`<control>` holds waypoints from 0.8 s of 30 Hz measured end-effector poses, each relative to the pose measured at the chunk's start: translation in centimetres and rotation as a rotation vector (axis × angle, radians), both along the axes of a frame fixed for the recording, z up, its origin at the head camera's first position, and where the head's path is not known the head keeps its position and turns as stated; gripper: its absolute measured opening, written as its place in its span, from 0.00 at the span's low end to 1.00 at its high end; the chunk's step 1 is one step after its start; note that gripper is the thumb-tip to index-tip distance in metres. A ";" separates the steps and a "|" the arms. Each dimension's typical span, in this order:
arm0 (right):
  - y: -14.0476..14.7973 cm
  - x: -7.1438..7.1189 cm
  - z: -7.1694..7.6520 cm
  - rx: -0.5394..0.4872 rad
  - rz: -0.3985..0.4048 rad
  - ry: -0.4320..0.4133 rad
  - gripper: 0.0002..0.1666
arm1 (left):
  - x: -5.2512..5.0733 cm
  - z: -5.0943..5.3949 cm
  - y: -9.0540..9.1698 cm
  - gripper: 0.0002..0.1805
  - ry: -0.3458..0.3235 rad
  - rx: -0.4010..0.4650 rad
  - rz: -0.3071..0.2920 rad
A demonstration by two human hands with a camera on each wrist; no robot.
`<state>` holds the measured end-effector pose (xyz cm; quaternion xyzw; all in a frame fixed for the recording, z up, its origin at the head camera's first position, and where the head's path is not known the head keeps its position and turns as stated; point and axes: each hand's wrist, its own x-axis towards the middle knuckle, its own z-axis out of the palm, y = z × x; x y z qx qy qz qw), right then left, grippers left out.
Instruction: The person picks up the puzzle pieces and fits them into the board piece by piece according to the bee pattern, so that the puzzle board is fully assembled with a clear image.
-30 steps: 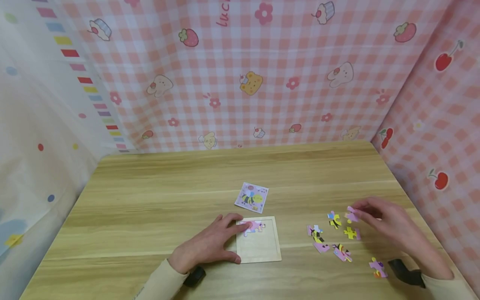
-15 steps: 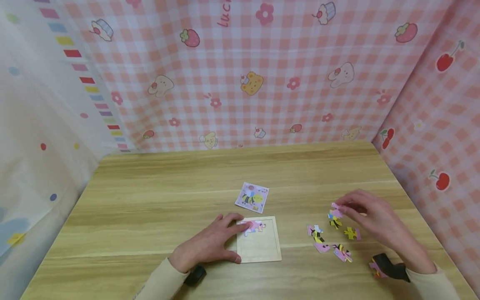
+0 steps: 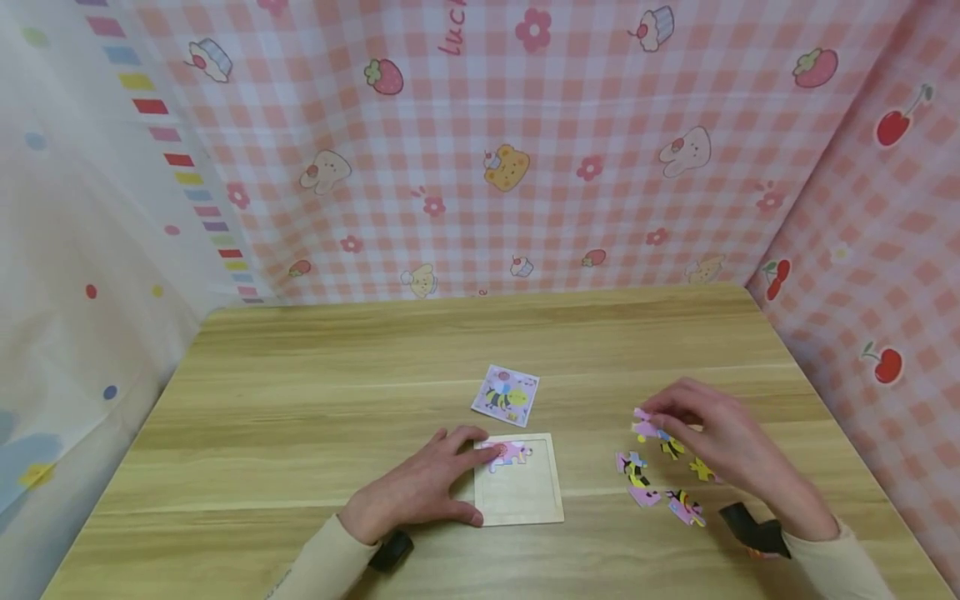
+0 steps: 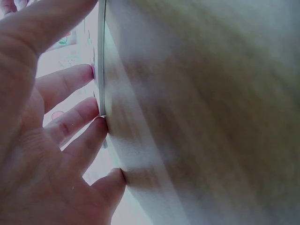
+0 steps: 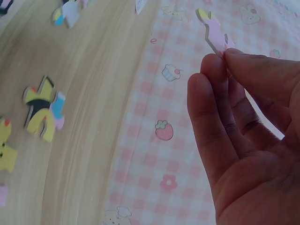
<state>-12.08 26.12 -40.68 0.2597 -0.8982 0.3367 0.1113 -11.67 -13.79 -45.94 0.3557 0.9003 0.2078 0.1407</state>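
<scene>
Two bare hands are positioned above a wood-grain table (image 3: 337, 358). Right hand (image 3: 708, 421): thumb and index finger pinch one pink jigsaw piece (image 3: 644, 425) by its edge, holding it off the surface. Left hand (image 3: 420, 483): fingers spread, in contact with the left side of the wooden puzzle tray (image 3: 521, 500); thumb at its near-left corner. Joined pink pieces (image 3: 513, 453) lie inside the tray, under and just right of the left index fingertip. The bee picture card (image 3: 506, 396) lies beyond the left fingertips, apart from the tray. Loose parts: a yellow-and-black piece (image 3: 674, 448) lies just nearside of the right fingertips; a yellow piece (image 3: 701, 469), below the right palm; a close group of pieces (image 3: 636, 477), nearside of the pinched part; a pink striped piece (image 3: 684, 505), farther nearside.
</scene>
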 end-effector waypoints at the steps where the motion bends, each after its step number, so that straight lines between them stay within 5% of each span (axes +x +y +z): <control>1: -0.2 0.0 0.0 0.002 0.003 0.004 0.17 | 0.0 0.0 0.0 0.49 -0.001 0.000 0.000; 15: -2.5 -1.0 -0.5 -0.023 0.128 0.086 0.18 | -0.1 -0.1 0.0 0.49 -0.004 0.000 0.006; 24: -4.2 -1.2 -0.9 0.029 0.136 0.020 0.15 | 0.0 -0.2 0.0 0.49 0.011 0.002 -0.001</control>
